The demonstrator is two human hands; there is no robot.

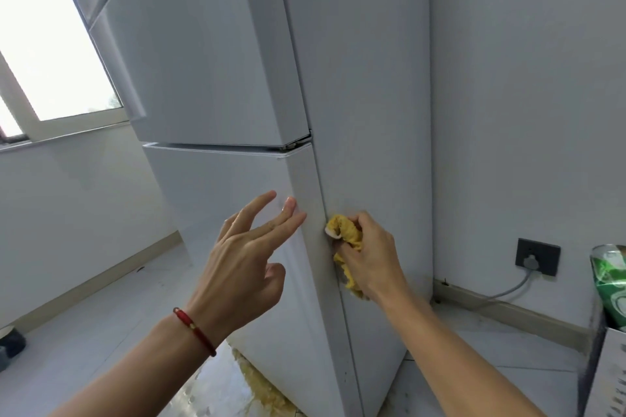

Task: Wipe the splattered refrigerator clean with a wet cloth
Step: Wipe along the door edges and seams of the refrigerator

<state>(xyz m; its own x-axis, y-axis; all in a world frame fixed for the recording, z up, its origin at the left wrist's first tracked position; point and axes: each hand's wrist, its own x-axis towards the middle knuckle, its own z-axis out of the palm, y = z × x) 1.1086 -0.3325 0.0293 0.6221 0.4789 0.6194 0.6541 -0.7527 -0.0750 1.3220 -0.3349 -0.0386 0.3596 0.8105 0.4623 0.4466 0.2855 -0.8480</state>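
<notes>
Cloth and corner: the right hand (369, 257) holds a bunched yellow cloth (345, 240), fingers curled round it, and presses it to the side panel of the refrigerator (366, 78) right at the seam where the lower door (220, 200) meets the cabinet.
Long axis: that seam runs almost straight up and down, so I judge the next stroke will follow it, up or down along the edge.
Nearer hand: the right hand is the one on the work; the cloth already touches the surface.
Left hand: the left hand (244, 267) is spread open and holds nothing, its fingertips (291, 205) resting on the front of the lower door just beside the corner, likely to steady the door.
Dirt: a faint yellowish haze shows on the side panel just above the cloth; small dark specks sit low on the same edge.
Below: a yellow-brown spill (261, 386) lies on the floor (84, 332) at the foot of the refrigerator.
Right side: a wall (525, 95) stands close to the side panel, with a socket (538, 257) and its grey cable low down; a green can (609, 284) stands at the far right.
In the way: nothing lies between cloth and seam; the narrow gap to the wall may cramp the elbow.
Left background: a window (44, 44).
</notes>
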